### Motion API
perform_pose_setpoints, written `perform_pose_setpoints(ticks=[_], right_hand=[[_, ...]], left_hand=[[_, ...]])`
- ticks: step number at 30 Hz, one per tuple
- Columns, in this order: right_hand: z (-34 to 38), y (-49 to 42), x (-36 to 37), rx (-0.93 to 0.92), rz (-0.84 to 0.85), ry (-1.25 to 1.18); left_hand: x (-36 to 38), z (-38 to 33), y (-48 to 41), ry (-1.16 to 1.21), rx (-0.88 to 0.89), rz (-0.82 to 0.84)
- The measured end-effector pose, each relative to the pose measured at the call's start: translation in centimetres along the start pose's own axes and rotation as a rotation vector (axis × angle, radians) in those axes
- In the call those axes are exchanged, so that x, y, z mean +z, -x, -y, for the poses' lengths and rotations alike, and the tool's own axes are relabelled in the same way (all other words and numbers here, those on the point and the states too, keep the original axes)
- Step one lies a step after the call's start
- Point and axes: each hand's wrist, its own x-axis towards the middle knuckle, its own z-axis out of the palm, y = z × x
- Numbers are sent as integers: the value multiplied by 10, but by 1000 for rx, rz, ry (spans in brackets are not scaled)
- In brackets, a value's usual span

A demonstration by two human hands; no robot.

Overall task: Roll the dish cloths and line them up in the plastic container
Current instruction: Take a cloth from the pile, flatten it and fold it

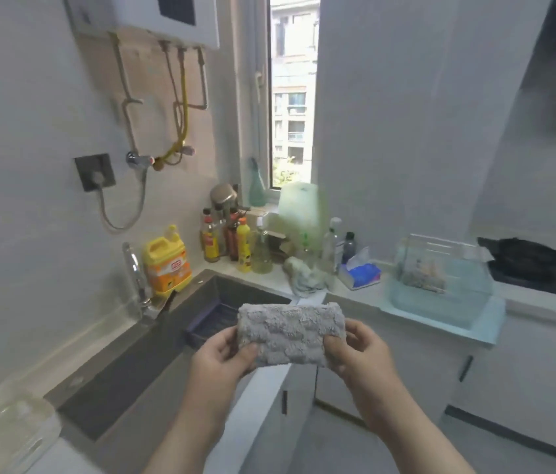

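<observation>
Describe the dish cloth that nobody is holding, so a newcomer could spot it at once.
Start at the window and drop to the counter below it. There, just left of the blue tissue pack, lies the loose cloth. It is pale green and crumpled in a heap, unlike the grey cloth held flat between the left hand and right hand.

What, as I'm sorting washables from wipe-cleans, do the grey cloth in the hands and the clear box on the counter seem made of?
Grey fluffy rectangular dish cloth: likely microfibre fleece, matt, with a deep fuzzy pile. Clear bluish box-shaped container: probably glossy plastic; see-through walls, contents showing inside.
</observation>
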Motion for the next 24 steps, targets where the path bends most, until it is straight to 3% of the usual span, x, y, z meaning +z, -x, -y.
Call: perform_pose_setpoints(ticks=[5,11,18,24], right_hand=[[35,-48,-116,-47,-168,-1],[65,-88,-220,-9,-235,-12],[68,-139,-299,47,-327,-10],[69,-236,-345,11,-485,-69]], left_hand=[[130,23,-58,21,-32,166],[244,51,-104,27,-89,318],[335,89,-179,-3,-126,450],[401,122,-272,0,-159,525]])
